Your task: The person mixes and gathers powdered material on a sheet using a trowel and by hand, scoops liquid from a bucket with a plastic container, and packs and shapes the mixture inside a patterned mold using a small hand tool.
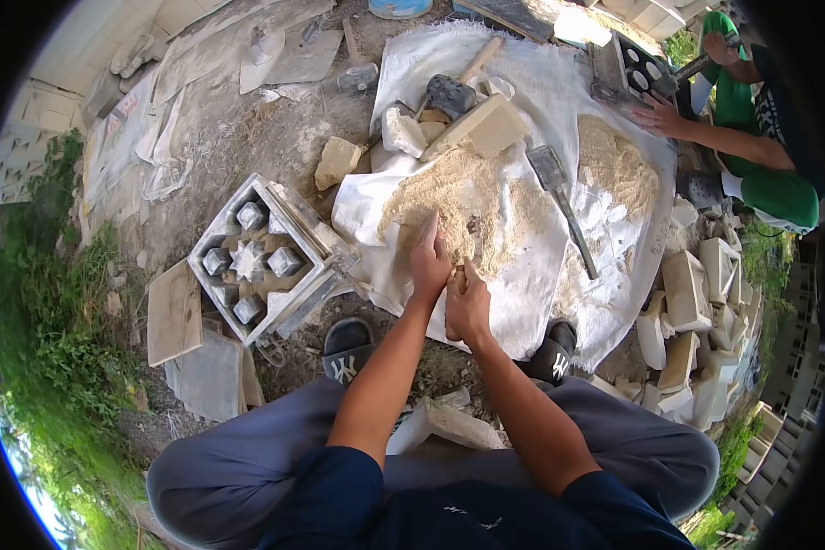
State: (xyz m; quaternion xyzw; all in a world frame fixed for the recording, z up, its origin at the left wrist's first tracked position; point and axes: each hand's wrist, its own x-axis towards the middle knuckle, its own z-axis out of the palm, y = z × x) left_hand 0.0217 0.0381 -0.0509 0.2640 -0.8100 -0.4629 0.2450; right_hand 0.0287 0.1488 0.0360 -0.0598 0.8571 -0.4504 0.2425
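My left hand point(430, 261) reaches into the pale crumbly sand-like heap point(449, 188), fingers stretched out along its near side. Beside it, nearly touching, my right hand point(468, 304) is closed, its thumb on top; what lies in its grip is too hard to make out. The heap rests on a white sheet point(532, 316) between my feet. To the right of the heap lies a square-headed mallet point(548, 169) with a long dark handle. At left sits a square metal mould point(213, 216) with a star and several faceted blocks inside.
Beyond the heap are a pale block point(492, 125), a broken chunk point(337, 162) and a dark-headed mallet point(450, 93). A co-worker's hand point(660, 116) rests by another mould point(637, 69). Cast pieces point(686, 290) pile up at right; boards point(175, 316) lie left.
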